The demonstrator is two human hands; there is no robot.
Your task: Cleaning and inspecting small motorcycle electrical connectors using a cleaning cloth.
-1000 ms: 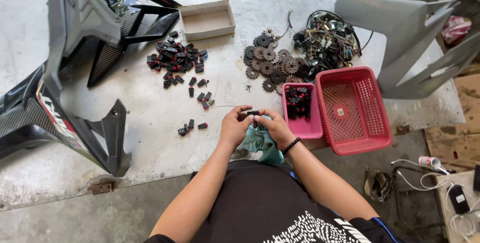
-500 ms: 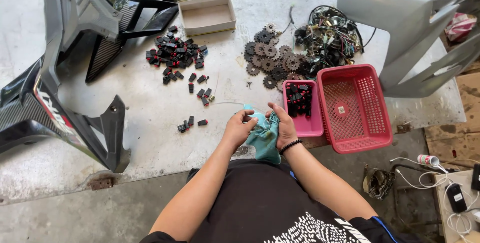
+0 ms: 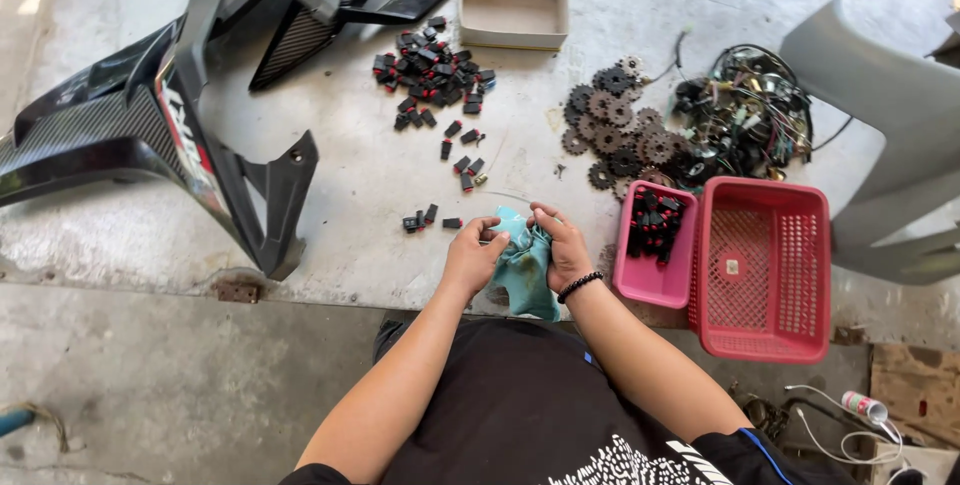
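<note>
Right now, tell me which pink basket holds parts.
The small pink tray, left of the big basket: it holds black parts with red bits, while the bigger one has just a tag.

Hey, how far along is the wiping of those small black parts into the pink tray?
Done: a batch of black-and-red parts sits in the small pink plastic tray. In hand: the left hand and right hand hold a teal cloth together. Left: a large pile of small black parts and a few strays lie on the concrete slab.
</note>
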